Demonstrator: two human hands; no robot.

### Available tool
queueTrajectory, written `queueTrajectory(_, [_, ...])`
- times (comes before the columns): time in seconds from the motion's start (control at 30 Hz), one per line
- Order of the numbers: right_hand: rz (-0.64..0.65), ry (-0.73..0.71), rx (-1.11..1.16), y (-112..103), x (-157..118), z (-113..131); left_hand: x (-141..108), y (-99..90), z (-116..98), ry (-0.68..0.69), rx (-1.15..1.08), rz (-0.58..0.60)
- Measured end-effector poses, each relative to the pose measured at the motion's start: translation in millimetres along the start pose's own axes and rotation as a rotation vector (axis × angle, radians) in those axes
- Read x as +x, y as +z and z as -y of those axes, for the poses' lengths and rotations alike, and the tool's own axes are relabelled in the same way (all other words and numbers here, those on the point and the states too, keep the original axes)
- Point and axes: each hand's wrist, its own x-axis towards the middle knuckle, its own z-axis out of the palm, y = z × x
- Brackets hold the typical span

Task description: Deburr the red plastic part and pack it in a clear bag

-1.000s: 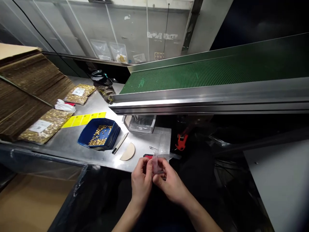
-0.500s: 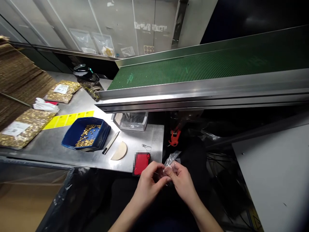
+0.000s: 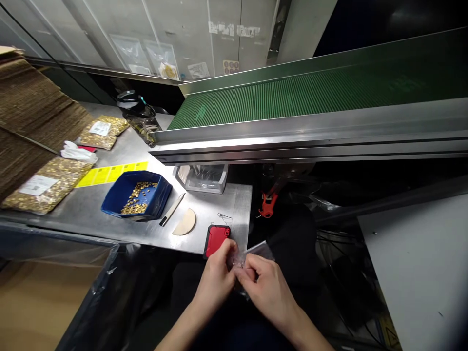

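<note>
A small clear plastic bag [image 3: 263, 249] is pinched between my two hands, just off the near right corner of the metal table. My left hand [image 3: 218, 270] grips its left side, thumb and fingers pressed together. With fingers curled, my right hand [image 3: 266, 282] holds the other side, and the two hands nearly touch. What the bag contains, if anything, is hidden by my fingers. Close beyond my left hand lies a red and black case [image 3: 217, 239] on the table corner. Thin metal pieces [image 3: 224, 216] lie behind it.
A blue bin [image 3: 120, 195] holds small gold-coloured pieces. Beside it lie a pen-like tool [image 3: 171, 209] and a half-round wooden piece [image 3: 185, 223]. Filled bags [image 3: 69, 180] and stacked cardboard [image 3: 32, 107] stand left. A green conveyor [image 3: 256, 100] slopes above the table; an orange-handled tool [image 3: 268, 205] hangs below.
My hands have shifted slightly left and closer together on the bag. My right hand has turned inward, its fingers curling more. The view has moved a little.
</note>
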Motion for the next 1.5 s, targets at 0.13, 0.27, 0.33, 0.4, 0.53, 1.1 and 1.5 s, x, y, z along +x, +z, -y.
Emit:
queueTrajectory(0.13, [0.040, 0.093, -0.350, 4.5, -9.9, -3.2, -25.2, -23.0, 8.4, -0.014, 0.119, -0.280])
queueTrajectory(0.27, [0.138, 0.064, -0.324, 23.7, -1.6, 10.4, -74.6, -39.5, 24.4, -0.073, 0.121, 0.095])
queueTrajectory(0.33, [0.233, 0.113, -0.161, 35.4, 9.5, 18.3, -99.7, -39.8, 39.5, -0.225, 0.072, 0.239])
queueTrajectory(0.4, [0.342, 0.112, -0.065, 44.9, 18.6, 19.2, -119.5, -40.2, 58.5, -0.414, -0.028, 0.237])
queueTrajectory(0.53, [0.581, 0.186, 0.471, 62.8, 18.8, 0.6, -139.8, -52.2, 90.9, -0.682, -0.257, -0.001])
queueTrajectory(1.1, [0.016, 0.604, 1.150, 113.1, 18.7, -8.9, -119.2, -46.8, 110.4, -0.611, -0.187, -0.215])
queueTrajectory(1.5, [0.503, -0.287, -0.184, 32.3, -27.0, 6.0, -104.8, -30.3, 88.2, -0.390, 0.073, -0.264])
